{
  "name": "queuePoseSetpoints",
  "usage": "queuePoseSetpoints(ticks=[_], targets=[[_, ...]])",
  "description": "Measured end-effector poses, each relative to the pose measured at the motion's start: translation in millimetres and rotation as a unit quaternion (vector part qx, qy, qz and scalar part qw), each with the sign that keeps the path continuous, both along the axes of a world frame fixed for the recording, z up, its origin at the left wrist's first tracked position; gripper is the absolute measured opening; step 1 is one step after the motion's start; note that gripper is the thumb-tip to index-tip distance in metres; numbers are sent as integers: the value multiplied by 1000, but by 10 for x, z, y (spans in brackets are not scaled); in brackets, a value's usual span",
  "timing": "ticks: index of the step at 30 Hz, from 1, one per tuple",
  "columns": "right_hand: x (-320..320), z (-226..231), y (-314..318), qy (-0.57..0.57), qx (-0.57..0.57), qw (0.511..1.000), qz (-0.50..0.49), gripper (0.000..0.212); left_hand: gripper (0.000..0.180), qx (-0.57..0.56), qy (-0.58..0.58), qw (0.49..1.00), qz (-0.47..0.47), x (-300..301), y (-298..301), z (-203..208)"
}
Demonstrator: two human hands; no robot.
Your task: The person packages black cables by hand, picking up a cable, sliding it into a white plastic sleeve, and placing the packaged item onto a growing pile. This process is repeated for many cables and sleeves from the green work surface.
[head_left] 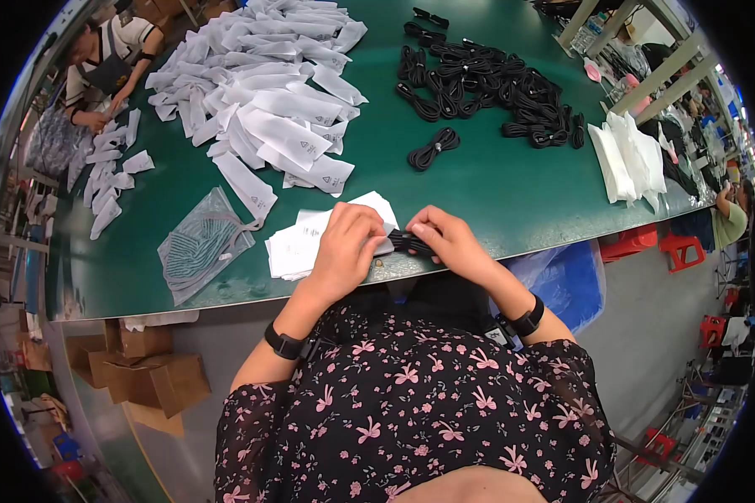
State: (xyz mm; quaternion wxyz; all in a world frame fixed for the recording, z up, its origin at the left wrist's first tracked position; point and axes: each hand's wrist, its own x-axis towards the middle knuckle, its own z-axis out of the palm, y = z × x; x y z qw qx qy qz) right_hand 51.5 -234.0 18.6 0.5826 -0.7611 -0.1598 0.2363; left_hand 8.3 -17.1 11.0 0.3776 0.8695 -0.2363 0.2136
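The person's right hand (449,239), just right of the white stack (289,249), has its thumb and fingers closed around a black cable bundle (405,242), which lies beside the stack's right edge, near the table's front rim. The left hand (346,247) is over the stack's right part, fingers curled and the thumb close to the fingertips, at a white edge beside the bundle; whether they pinch it cannot be told. Left of the stack lies a clear bag (205,243) with green stringy contents. Beyond the stack, to its right, a single coiled cable (434,149) lies apart; well to its right are white plastic bundles (629,159). Farther beyond the stack spread a heap of white sleeves (268,109) and, right of that, a pile of black cables (486,88). Far beyond it to the left, a co-worker (113,63) bends over smaller white packets (109,176).
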Motion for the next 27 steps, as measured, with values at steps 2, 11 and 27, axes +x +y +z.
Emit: queuePoseSetpoints(ticks=[2, 11, 27], targets=[[-29, -19, 36, -252, 13, 967, 38, 29, 9, -53, 34, 998, 23, 28, 3, -11], [197, 170, 112, -437, 108, 888, 90, 34, 6, -209, 174, 961, 55, 194, 174, 195], [720, 220, 29, -476, -112, 868, -90, 31, 21, -357, -2, 917, 176, 819, 816, 692]])
